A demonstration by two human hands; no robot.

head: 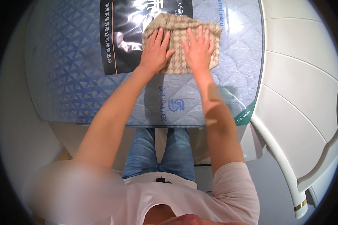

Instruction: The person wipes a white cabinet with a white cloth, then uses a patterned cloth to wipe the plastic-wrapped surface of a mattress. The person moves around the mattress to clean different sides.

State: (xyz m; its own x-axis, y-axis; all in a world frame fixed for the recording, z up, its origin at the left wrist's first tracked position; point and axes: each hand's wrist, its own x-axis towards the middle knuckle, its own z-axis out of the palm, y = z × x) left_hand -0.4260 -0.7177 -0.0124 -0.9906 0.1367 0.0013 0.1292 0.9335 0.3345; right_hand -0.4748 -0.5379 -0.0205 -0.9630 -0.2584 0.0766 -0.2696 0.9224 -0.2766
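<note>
A folded beige-and-brown checked cloth or garment (177,53) lies on the mattress (118,104), partly over a glossy black printed sheet (124,60). My left hand (155,52) rests flat on the left half of the fabric with its fingers spread. On the right half, my right hand (198,52) lies palm down, fingers apart, pointing towards the rolled or creased far edge. Neither hand grips anything. The fabric beneath both palms is hidden.
The mattress is wrapped in clear shiny film and has a green corner label (245,114) with writing. A cream panelled headboard (295,70) with a curved white post (281,163) stands along the right. The mattress's near edge runs just in front of my legs (159,152).
</note>
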